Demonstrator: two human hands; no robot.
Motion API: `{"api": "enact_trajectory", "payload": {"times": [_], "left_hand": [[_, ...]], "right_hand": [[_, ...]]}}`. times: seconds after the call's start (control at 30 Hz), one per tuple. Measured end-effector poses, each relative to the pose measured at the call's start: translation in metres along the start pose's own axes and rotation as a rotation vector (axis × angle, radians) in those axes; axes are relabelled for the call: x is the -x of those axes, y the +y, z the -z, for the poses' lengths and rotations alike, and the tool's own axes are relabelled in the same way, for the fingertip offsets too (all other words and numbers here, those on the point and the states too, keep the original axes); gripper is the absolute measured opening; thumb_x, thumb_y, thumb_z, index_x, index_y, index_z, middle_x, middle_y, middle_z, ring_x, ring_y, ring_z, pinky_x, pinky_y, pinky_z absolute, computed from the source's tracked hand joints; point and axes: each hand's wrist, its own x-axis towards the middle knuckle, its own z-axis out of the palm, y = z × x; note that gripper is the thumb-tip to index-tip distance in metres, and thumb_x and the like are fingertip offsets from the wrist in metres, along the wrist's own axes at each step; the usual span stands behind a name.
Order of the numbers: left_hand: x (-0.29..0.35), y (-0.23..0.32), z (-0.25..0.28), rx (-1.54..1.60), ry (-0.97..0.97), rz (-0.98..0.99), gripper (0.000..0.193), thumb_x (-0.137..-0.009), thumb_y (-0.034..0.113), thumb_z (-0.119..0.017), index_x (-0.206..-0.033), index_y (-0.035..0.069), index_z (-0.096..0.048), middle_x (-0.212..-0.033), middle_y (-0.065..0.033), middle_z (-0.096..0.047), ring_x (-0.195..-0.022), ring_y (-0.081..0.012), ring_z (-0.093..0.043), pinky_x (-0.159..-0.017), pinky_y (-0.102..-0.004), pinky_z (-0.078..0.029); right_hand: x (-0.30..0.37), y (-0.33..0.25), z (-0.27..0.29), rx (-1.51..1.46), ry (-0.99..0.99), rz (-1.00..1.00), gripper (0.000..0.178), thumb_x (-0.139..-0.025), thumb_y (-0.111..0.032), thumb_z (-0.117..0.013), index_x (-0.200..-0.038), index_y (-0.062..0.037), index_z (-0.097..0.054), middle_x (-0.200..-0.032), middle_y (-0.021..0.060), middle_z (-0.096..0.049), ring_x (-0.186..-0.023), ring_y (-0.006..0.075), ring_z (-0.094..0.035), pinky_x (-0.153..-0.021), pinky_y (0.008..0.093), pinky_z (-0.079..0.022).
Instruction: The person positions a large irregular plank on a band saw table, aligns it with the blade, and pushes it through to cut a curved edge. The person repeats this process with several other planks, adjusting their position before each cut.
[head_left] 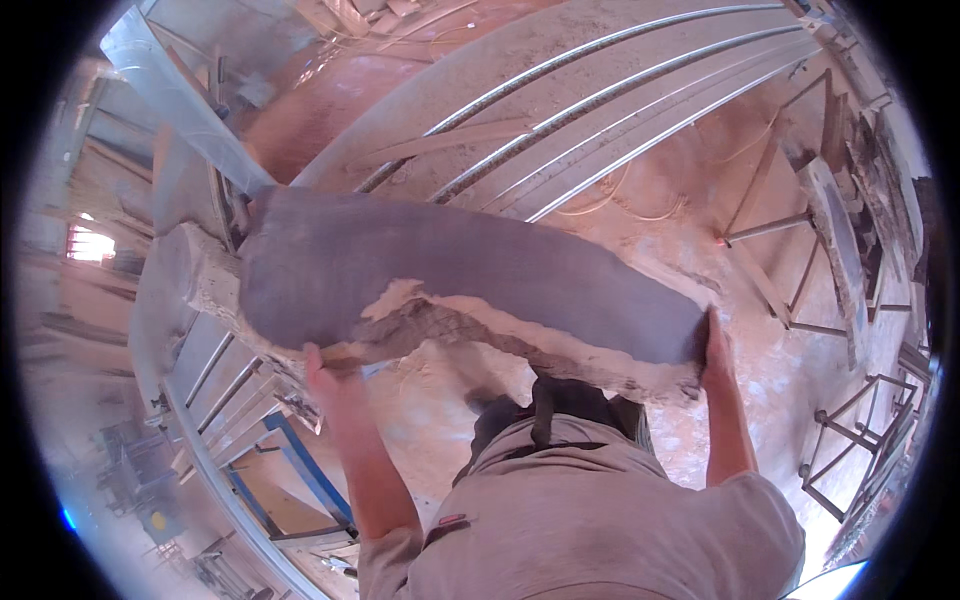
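A long wood slab [450,250] lies across the view in front of my body. Its broad face is dark and smooth, and its near side has a pale, rough, wavy natural edge. My left hand [330,378] grips that near edge towards the left, with the fingers partly hidden. At the far right end, my right hand [717,350] is wrapped round the slab's narrower end, its fingertips mostly out of sight. A second pale, rough-edged piece of wood [208,280] shows just beyond the slab's left end, partly covered by it.
Behind the slab stretches a dusty machine table [590,95] with long metal rails. A translucent curved guard [180,105] rises at upper left. Metal frames [765,235] with leaning slabs [835,235] stand at right, another metal frame [865,440] nearer. A blue frame [300,465] sits lower left.
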Motion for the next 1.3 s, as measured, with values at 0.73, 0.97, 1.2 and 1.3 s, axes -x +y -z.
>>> {"api": "enact_trajectory", "payload": {"times": [0.73,0.97,1.2,1.3], "left_hand": [[-0.033,0.013,-0.159,-1.278,-0.266,0.177,0.041,-0.093,0.040,-0.059,-0.089,-0.001,-0.062,-0.065,-0.0113,-0.061,-0.059,-0.0220,-0.064,-0.054,-0.0318,-0.052],[0.039,0.038,-0.073,-1.099,-0.413,0.120,0.030,-0.094,0.029,-0.057,-0.096,0.000,-0.063,-0.075,-0.0123,-0.067,-0.062,-0.0185,-0.066,-0.056,-0.0299,-0.054],[0.090,0.058,0.065,-0.981,-0.440,0.447,0.028,-0.093,0.028,-0.060,-0.095,0.000,-0.065,-0.077,-0.0101,-0.068,-0.064,-0.0179,-0.067,-0.058,-0.0296,-0.055],[0.096,0.089,0.133,-0.911,-0.377,0.410,0.028,-0.094,0.029,-0.060,-0.096,0.002,-0.065,-0.077,-0.0094,-0.068,-0.063,-0.0168,-0.066,-0.056,-0.0297,-0.054]], "right_hand": [[-0.087,-0.123,-0.025,0.053,0.014,0.147,0.059,-0.098,-0.045,-0.052,-0.133,0.0023,-0.053,-0.129,0.0090,-0.059,-0.115,0.0221,-0.057,-0.101,0.0378,-0.043],[-0.077,-0.131,-0.037,0.172,-0.180,0.338,0.064,-0.099,-0.049,-0.047,-0.140,-0.0003,-0.045,-0.141,0.0099,-0.049,-0.126,0.0236,-0.048,-0.109,0.0378,-0.034],[-0.139,-0.151,0.035,0.609,0.376,0.746,0.039,-0.097,-0.029,-0.058,-0.122,0.0013,-0.060,-0.113,0.0214,-0.064,-0.107,0.0320,-0.060,-0.089,0.0412,-0.050],[-0.079,-0.138,-0.044,1.176,0.579,1.215,0.039,-0.099,-0.029,-0.054,-0.123,0.0001,-0.059,-0.115,0.0198,-0.064,-0.103,0.0283,-0.063,-0.087,0.0346,-0.050]]}}
